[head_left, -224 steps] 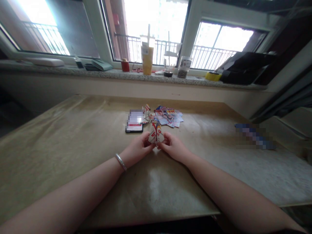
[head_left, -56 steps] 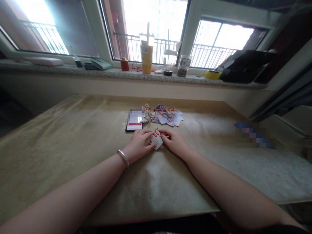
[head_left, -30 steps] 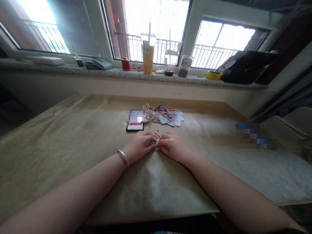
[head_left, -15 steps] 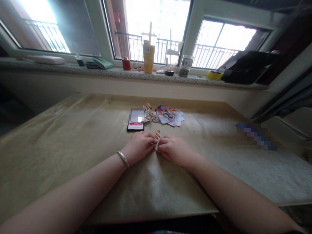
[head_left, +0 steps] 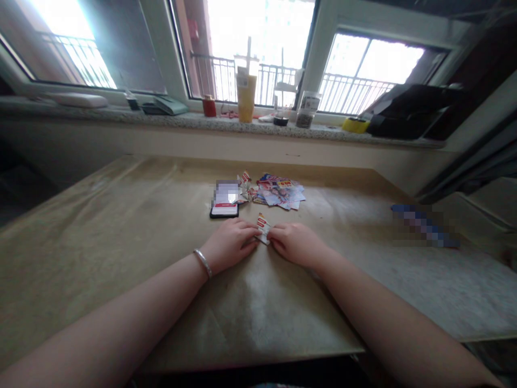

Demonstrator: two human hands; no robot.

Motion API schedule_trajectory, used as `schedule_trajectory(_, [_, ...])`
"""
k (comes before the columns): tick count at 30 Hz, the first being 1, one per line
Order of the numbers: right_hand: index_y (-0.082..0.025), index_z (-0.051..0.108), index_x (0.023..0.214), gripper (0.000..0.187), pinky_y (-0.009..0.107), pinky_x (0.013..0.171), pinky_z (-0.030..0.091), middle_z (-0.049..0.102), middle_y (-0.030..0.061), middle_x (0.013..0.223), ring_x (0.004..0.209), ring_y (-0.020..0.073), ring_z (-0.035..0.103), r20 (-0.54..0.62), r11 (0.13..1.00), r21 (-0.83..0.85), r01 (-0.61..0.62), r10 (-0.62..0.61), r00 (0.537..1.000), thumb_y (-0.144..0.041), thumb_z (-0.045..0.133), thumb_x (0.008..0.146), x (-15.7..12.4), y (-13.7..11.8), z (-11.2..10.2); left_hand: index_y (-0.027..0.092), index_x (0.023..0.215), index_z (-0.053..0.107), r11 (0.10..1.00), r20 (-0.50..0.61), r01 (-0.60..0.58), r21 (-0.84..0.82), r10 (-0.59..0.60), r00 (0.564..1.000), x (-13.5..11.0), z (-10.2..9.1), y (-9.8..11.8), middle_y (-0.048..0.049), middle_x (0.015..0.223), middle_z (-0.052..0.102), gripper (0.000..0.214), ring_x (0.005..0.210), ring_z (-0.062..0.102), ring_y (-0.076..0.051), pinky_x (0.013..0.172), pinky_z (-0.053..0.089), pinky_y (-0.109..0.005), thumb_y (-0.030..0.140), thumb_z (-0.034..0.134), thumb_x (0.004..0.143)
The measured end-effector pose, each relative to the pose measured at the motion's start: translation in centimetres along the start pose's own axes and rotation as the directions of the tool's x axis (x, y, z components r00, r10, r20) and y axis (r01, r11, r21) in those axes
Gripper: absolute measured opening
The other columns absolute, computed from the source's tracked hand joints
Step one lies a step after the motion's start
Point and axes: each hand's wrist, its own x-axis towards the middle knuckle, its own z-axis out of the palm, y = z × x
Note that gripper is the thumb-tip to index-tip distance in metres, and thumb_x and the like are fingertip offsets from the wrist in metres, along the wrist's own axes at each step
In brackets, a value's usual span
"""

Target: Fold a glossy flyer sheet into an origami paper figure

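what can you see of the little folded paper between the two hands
The folded paper is a small, compact piece, mostly white with red and yellow print, and looks like a glossy printed sheet. It is creased into a narrow shape, its tip pointing up and away from the person. It sits low at the table, pinched between the left hand and the right hand, which hide its lower part. It is nearer the person than the phone and the pile of printed papers.
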Motion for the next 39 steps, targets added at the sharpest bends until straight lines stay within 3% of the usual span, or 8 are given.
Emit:
schedule_trajectory(6, [-0.019, 0.067, 0.107, 0.029, 0.029, 0.084, 0.045, 0.067, 0.0082, 0.104, 0.094, 0.019, 0.062, -0.068, 0.996, 0.071, 0.055, -0.05, 0.996, -0.016, 0.045, 0.088, 0.2, 0.3, 0.6, 0.023, 0.11, 0.065, 0.999, 0.019, -0.05, 0.011, 0.049, 0.999, -0.1, -0.3, 0.2, -0.0049, 0.11, 0.066, 0.027, 0.1, 0.057, -0.02, 0.089, 0.046, -0.036, 0.026, 0.048, 0.089])
schedule_trajectory(15, [-0.014, 0.062, 0.115, 0.034, 0.033, 0.093, 0.042, 0.063, 0.0103, 0.118, 0.101, 0.0207, 0.055, -0.083, 0.998, -0.001, 0.061, -0.061, 0.995, -0.011, 0.045, 0.085, 0.8, -0.4, 1.6, 0.02, 0.11, 0.064, 0.998, 0.018, -0.061, 0.014, 0.061, 0.998, 0.2, 0.0, -0.3, -0.0058, 0.112, 0.066, 0.028, 0.102, 0.059, -0.019, 0.092, 0.046, -0.034, 0.022, 0.049, 0.086])
schedule_trajectory(22, [-0.008, 0.059, 0.12, 0.037, 0.035, 0.093, 0.042, 0.059, 0.0135, 0.124, 0.102, 0.0227, 0.054, -0.118, 1.0, -0.022, 0.007, -0.009, 0.993, -0.014, 0.043, 0.087, 1.8, 0.0, 2.5, 0.02, 0.104, 0.068, 0.997, 0.054, -0.075, 0.031, 0.074, 0.996, 0.5, -0.1, -0.5, -0.0058, 0.11, 0.066, 0.028, 0.099, 0.06, -0.02, 0.09, 0.047, -0.034, 0.016, 0.047, 0.085])
schedule_trajectory(32, [-0.013, 0.06, 0.117, 0.036, 0.038, 0.094, 0.04, 0.058, 0.01, 0.125, 0.101, 0.0247, 0.05, -0.134, 0.995, -0.102, -0.021, 0.007, 0.991, -0.019, 0.047, 0.084, 3.0, 0.8, 2.8, 0.02, 0.094, 0.07, 0.998, 0.021, -0.044, 0.036, 0.044, 0.999, 1.0, 0.3, -0.5, -0.006, 0.103, 0.067, 0.027, 0.092, 0.06, -0.02, 0.086, 0.048, -0.034, 0.011, 0.051, 0.078])
schedule_trajectory(39, [-0.014, 0.057, 0.121, 0.039, 0.039, 0.096, 0.039, 0.055, 0.0111, 0.126, 0.109, 0.027, 0.045, -0.159, 0.992, -0.084, -0.096, 0.081, 0.984, -0.023, 0.046, 0.085, 3.0, 0.8, 2.9, 0.018, 0.091, 0.064, 0.996, -0.03, -0.022, 0.088, 0.025, 0.999, 1.0, 0.9, 0.1, -0.0069, 0.108, 0.063, 0.019, 0.101, 0.056, -0.022, 0.091, 0.045, -0.035, 0.013, 0.049, 0.081])
